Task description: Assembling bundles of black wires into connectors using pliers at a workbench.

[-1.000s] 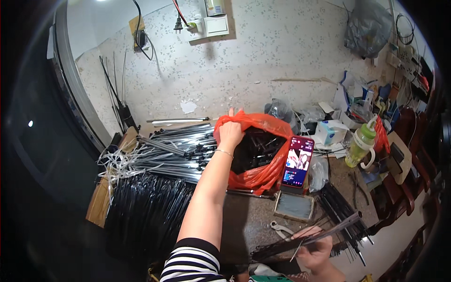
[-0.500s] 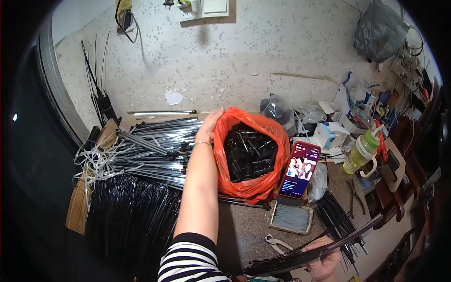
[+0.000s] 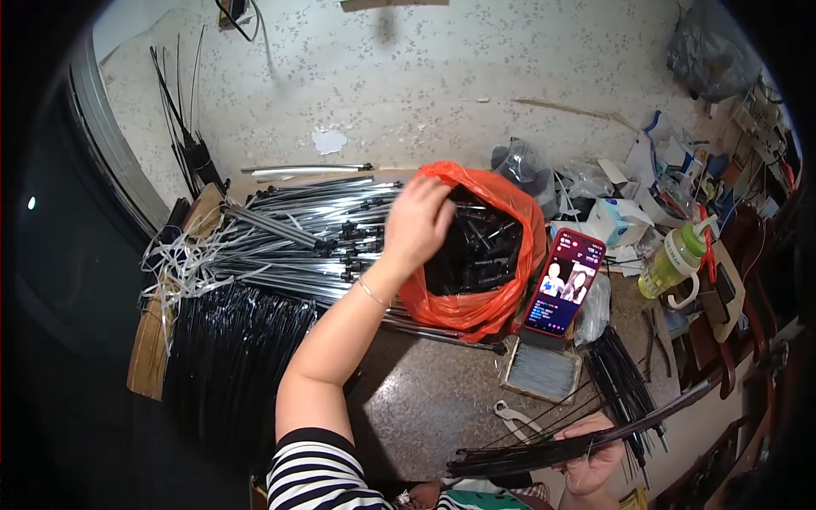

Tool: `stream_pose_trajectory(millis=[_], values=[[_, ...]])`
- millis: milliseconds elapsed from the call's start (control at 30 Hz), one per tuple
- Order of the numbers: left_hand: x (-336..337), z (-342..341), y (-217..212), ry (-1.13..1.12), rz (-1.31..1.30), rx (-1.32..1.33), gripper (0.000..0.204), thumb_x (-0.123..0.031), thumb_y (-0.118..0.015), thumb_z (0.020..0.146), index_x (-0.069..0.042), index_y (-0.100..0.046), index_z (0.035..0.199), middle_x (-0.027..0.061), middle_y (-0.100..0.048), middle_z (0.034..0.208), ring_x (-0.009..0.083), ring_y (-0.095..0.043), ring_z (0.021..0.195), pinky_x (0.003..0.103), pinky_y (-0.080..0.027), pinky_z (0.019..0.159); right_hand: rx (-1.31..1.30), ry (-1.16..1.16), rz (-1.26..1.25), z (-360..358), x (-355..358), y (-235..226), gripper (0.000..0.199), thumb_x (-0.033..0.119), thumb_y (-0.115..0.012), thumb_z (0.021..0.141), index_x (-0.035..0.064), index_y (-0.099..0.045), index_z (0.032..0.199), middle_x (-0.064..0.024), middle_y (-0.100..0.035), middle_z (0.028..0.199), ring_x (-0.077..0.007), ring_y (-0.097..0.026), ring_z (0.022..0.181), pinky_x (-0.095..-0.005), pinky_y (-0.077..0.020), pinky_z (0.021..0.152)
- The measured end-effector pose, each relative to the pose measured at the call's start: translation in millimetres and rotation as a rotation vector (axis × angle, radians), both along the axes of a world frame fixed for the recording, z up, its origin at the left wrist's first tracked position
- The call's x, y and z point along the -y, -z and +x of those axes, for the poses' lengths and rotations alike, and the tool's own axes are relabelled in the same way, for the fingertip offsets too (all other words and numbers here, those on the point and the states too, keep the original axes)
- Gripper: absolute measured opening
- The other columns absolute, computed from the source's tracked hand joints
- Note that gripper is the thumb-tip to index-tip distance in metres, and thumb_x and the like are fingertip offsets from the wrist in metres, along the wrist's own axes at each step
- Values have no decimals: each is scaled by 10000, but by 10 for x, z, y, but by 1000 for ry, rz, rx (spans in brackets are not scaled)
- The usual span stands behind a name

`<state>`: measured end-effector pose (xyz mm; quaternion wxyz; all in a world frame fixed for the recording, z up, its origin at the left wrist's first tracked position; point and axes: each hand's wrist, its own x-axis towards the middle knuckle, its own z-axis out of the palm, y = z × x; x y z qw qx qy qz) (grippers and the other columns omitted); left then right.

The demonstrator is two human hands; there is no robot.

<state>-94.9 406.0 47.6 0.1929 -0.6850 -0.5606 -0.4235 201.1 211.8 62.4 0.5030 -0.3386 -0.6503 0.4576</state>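
Two hands in view. Your left hand (image 3: 416,219) hangs over the rim of one orange bag (image 3: 501,293) of small black parts (image 3: 478,248), fingers curled down; can't tell if it's gripping any. Your right hand (image 3: 595,459), at the bottom edge, is clamped around one bundle of thin black rods (image 3: 569,442). One phone (image 3: 563,283) leans just right of the bag. One pile of silver rods (image 3: 297,242) sits left of it. Bare tabletop (image 3: 425,399) lies open between bag and bundle.

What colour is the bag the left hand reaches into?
Orange bag, holding black parts, left hand at its mouth; head view.
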Motion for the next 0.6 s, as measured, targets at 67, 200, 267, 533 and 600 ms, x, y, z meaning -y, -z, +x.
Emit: stream_pose_trajectory(millis=[67, 200, 267, 533, 600], values=[[157, 3, 144, -102, -313, -30, 398, -296, -379, 766, -10, -397, 1042, 154, -379, 1102, 279, -328, 1046, 304, -267, 865, -28, -15, 56, -88, 8, -110, 248, 177, -592, 650, -34, -491, 733, -102, -527, 662, -136, -483, 519, -203, -374, 465], [377, -234, 378, 122, -595, 686, 442, -337, -332, 802, 9, -395, 1070, 179, -394, 1097, 264, -370, 1034, 288, -300, 842, 0, -55, 148, -85, 195, -262, 196, 147, -575, 658, -19, -502, 731, -109, -527, 690, -159, -497, 612, -219, -395, 520], [505, -133, 234, -5, -307, 512, 289, -261, -471, 730, -6, -550, 838, 159, -547, 816, 278, -506, 811, 328, -367, 738, 9, -114, 102, 1, 327, -232, 138, 87, -535, 690, -8, -474, 769, -124, -487, 731, -145, -492, 620, -189, -410, 453], [1110, 836, -215, -82, -511, -389, 204, -117, -447, 694, -44, -509, 875, 78, -541, 672, 203, -541, 653, 304, -450, 519, -14, -40, 59, -1, 797, -581, 135, 41, -577, 611, -19, -520, 717, -89, -527, 711, -139, -483, 587, -232, -385, 522], [1307, 888, -261, -241, -574, -349, 180, -97, -441, 685, -35, -517, 835, 96, -546, 656, 214, -548, 616, 312, -451, 499, 111, -67, -18, 78, 936, -601, 143, 40, -587, 602, -23, -516, 709, -64, -510, 678, -119, -477, 566, -224, -371, 482]])
